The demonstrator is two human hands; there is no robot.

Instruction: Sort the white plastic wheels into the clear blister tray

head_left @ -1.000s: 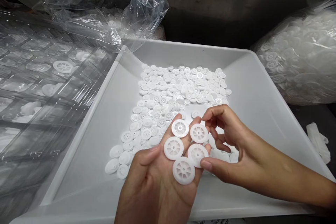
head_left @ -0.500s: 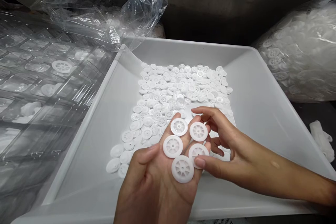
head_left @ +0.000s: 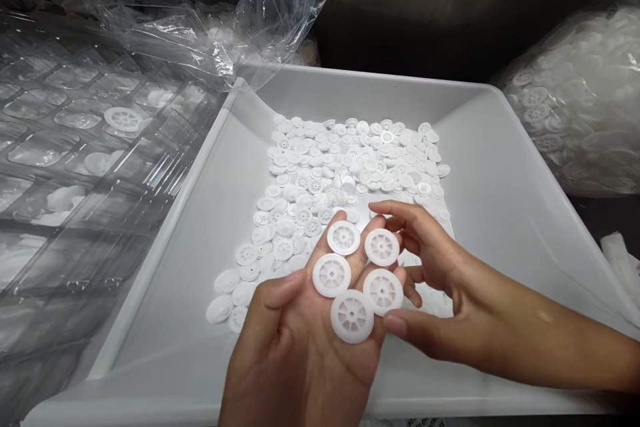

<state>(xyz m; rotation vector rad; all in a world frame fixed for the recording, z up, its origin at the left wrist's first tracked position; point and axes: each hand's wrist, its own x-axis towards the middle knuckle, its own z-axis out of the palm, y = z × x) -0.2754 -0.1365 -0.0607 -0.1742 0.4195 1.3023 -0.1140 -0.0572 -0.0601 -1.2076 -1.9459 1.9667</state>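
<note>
Palm up over the bin, my left hand (head_left: 310,340) carries several white spoked plastic wheels (head_left: 352,315) lying flat on its palm and stretched fingers. The wheels are round, with a rim, a small centre hole and spokes. My right hand (head_left: 435,273) is at the right side of them, thumb and fingers apart with nothing held. Its thumb tip is beside the lowest wheels, and its index finger reaches past the upper right wheel. Some of its other fingers are partly hidden behind my left hand. Below lies a loose layer of similar wheels (head_left: 300,213).
The wheels lie in a large white bin (head_left: 510,200) with sloping walls. Clear plastic trays (head_left: 75,113) with pockets, some holding white parts, stand at the left. A clear bag (head_left: 270,13) is behind them. A bulging bag of white wheels (head_left: 590,100) sits at the right.
My right thumb has come off the right-hand wheel and moved slightly down and right. That wheel now shows whole. The left hand still bears the same wheels. The view has shifted slightly.
</note>
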